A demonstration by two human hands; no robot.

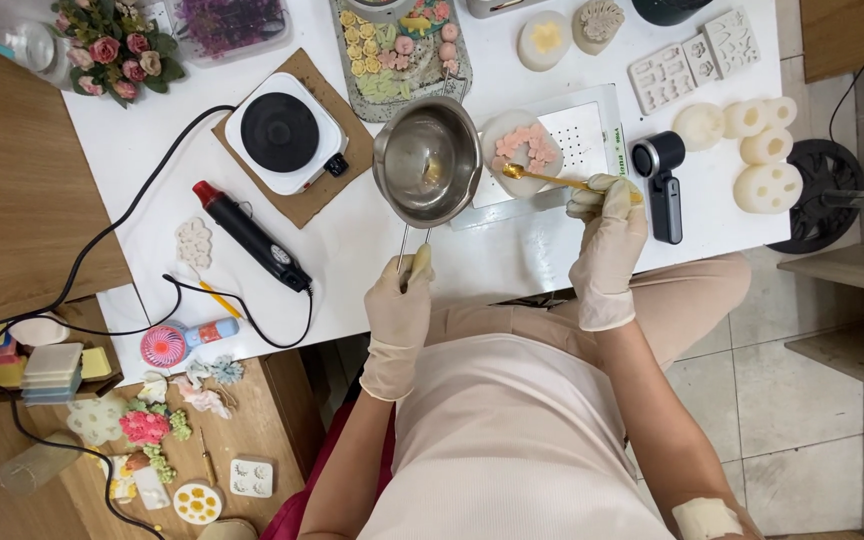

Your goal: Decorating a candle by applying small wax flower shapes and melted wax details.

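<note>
Gloved left hand [398, 292] is gripping a steel pot [427, 158] by its handle while the right hand [609, 225] is pinching a gold spoon [542, 177] over a pink-filled mould [522, 150] near the table's [512, 262] front edge.

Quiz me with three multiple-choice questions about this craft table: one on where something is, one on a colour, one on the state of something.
1. Where does the small electric hot plate stand?
A. On a brown mat, left of the steel pan
B. On the tiled floor
C. In the person's lap

2. What colour is the spoon in the right hand?
A. Black
B. Gold
C. Blue

3. How is the steel pan at this moment?
A. Standing on the hot plate
B. Held by its handle in the left hand
C. Upside down on the table

Answers:
1 A: the hot plate sits on the brown mat, beside the pan.
2 B: the spoon shines gold over the pink mould.
3 B: the gloved left hand grips the handle, pan upright over the white table.
</note>
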